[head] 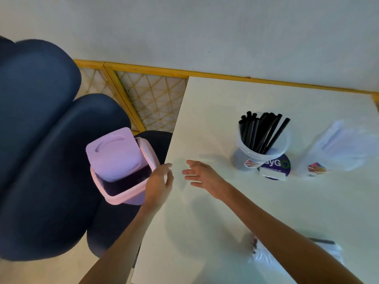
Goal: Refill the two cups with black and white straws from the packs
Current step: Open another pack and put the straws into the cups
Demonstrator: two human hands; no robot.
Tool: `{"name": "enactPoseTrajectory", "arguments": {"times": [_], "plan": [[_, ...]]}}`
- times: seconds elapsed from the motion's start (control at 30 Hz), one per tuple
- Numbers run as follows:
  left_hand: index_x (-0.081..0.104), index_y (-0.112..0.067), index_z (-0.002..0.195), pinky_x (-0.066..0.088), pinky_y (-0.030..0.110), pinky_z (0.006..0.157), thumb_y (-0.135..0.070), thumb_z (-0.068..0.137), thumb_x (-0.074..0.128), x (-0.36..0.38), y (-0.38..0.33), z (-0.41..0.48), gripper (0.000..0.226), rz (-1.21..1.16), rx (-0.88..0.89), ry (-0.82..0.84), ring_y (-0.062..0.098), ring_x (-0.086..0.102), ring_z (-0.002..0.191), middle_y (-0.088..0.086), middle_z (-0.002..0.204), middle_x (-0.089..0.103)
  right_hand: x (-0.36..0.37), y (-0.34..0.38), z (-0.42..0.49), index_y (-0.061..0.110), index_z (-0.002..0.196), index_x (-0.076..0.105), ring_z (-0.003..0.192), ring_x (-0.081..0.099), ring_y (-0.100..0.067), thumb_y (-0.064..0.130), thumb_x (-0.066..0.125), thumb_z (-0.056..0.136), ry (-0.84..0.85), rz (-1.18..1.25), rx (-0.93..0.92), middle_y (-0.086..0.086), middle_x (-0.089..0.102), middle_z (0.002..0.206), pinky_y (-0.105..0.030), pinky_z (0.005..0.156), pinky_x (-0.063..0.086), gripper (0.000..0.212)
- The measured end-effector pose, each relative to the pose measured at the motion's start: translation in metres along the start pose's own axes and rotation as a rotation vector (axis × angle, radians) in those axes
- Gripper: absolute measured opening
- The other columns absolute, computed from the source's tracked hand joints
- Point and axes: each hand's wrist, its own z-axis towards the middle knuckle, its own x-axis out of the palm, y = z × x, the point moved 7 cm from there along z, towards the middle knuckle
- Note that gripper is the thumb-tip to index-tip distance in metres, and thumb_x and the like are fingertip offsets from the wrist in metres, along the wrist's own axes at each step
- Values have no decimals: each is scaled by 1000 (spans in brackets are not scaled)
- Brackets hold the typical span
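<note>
Left hand: at left edge of table, just beside pink bin; fingers loosely curved, nothing held.
Right hand: over table, near left hand; fingers straight and spread, empty.
First cup: upright, far side of table, filled with black straws.
Second cup: right of first; blurred, contents unclear.
Pack: near edge, partly under right forearm.

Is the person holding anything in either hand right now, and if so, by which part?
Nothing is held: the left hand is open by the pink bin, the right hand open over the table.
</note>
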Motion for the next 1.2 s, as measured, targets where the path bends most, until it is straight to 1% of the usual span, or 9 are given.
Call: {"name": "enactPoseTrajectory", "arguments": {"times": [0.17,0.43,0.53,0.63,0.73,0.83,0.9,1.03,1.2], "plan": [[64,-13,107,52,26,70,-13,90,55,33,-62,-26,19,-53,70,65,13,60,68,-1,84,67,-55,-17,-40,14,131,48,101,59,-22,23,43,98,-53,-45,-20,-14,60,127,-33,92,41,34],[64,-18,104,43,17,59,-16,88,57,96,-132,-84,17,-110,57,240,14,58,61,-4,69,61,-151,-51,-103,8,131,49,94,56,-20,10,50,94,-125,-308,-8,-19,60,122,-15,67,42,37],[62,-21,109,49,24,70,-35,83,56,120,-155,-110,30,-97,79,315,7,58,71,-8,79,62,-186,-69,-123,5,130,49,93,54,-19,4,49,93,-135,-447,0,-18,58,126,-5,56,41,38],[53,-23,124,45,23,83,-56,74,48,148,-182,-140,60,59,203,453,8,54,98,-7,105,59,-218,-83,-137,3,129,51,84,54,-19,3,47,93,-159,-512,0,-20,63,112,-5,53,39,36],[38,-23,137,35,27,98,-60,71,54,181,-209,-174,78,201,398,603,18,42,122,0,132,45,-246,-91,-148,4,127,53,70,53,-12,5,47,92,-199,-514,-2,-10,61,97,-7,52,39,35],[16,-27,147,15,37,114,-56,68,62,211,-218,-202,95,378,486,691,22,18,139,5,150,21,-264,-93,-157,5,125,54,70,54,-12,6,48,93,-210,-488,-2,-10,61,96,-9,53,39,33],[9,-26,148,3,43,116,-58,65,65,227,-218,-216,105,495,517,718,25,5,143,8,154,11,-273,-94,-163,3,125,54,68,54,-9,6,48,93,-214,-451,-13,-11,60,97,-5,48,39,32],[42,-20,134,43,46,95,-69,26,69,239,-215,-227,122,637,567,661,28,43,123,10,132,42,-283,-99,-170,5,124,54,66,53,-9,9,48,94,-214,-380,-11,-10,60,96,-12,54,39,31],[42,-18,129,54,43,82,-53,18,79,246,-218,-220,122,643,529,658,25,65,99,9,116,56,-290,-106,-174,7,124,54,66,53,-10,9,48,94,-214,-308,-2,-9,60,94,-17,57,36,31]]}}
